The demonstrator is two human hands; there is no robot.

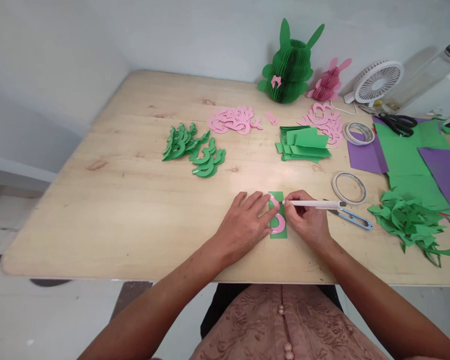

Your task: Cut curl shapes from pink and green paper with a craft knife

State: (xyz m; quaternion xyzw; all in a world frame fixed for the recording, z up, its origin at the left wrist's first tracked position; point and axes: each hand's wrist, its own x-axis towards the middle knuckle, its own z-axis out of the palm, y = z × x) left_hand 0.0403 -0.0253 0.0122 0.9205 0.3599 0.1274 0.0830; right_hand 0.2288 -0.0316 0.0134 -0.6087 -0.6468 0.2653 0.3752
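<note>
Near desk's (135,225) front edge, spread left hand (244,220) is pinning pink cutout (281,223) on green paper (279,236), presumably preventing slip; right grip (308,223) is pinching white pen (317,204) at cutout's edge.

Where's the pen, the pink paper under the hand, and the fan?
Pen (315,203): head view, on its white barrel.
Pink paper (282,223): head view, on its lower curve.
Fan (379,81): head view, on its round front.

Wooden table (127,215) (knotty), green strip (279,236), green cutouts (207,162), pink cutouts (232,121), tape rolls (348,134), white fan (378,81)
</note>
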